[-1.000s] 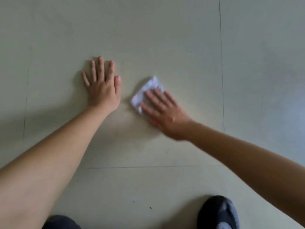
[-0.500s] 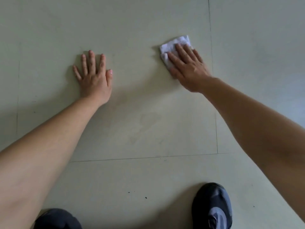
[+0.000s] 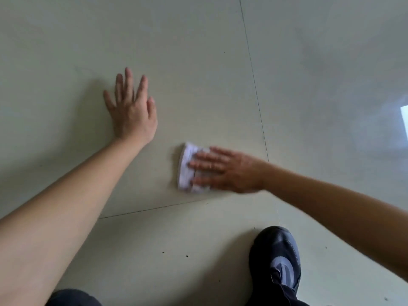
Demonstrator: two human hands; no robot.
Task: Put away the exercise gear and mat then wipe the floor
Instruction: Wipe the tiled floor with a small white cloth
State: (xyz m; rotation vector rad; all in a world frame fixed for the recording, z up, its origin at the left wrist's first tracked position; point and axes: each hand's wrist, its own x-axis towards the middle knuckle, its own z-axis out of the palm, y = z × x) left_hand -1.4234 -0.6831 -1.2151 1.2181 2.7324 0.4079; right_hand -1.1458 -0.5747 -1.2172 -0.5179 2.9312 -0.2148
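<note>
A folded white cloth (image 3: pixel 186 168) lies on the pale tiled floor (image 3: pixel 198 85), just above a tile seam. My right hand (image 3: pixel 223 171) presses flat on the cloth with straight fingers pointing left, covering its right part. My left hand (image 3: pixel 130 109) rests flat on the floor to the upper left of the cloth, fingers spread and pointing away from me. No exercise gear or mat is in view.
My black and grey shoe (image 3: pixel 277 261) stands on the floor at the lower right, below my right forearm. A dark knee (image 3: pixel 72 298) shows at the bottom edge. Small dark specks (image 3: pixel 186 256) dot the nearer tile. A bright window reflection (image 3: pixel 404 122) sits at the right edge.
My right hand has slid the cloth from the far right of the tile back toward me and to the left. My left hand stays planted on the floor.
</note>
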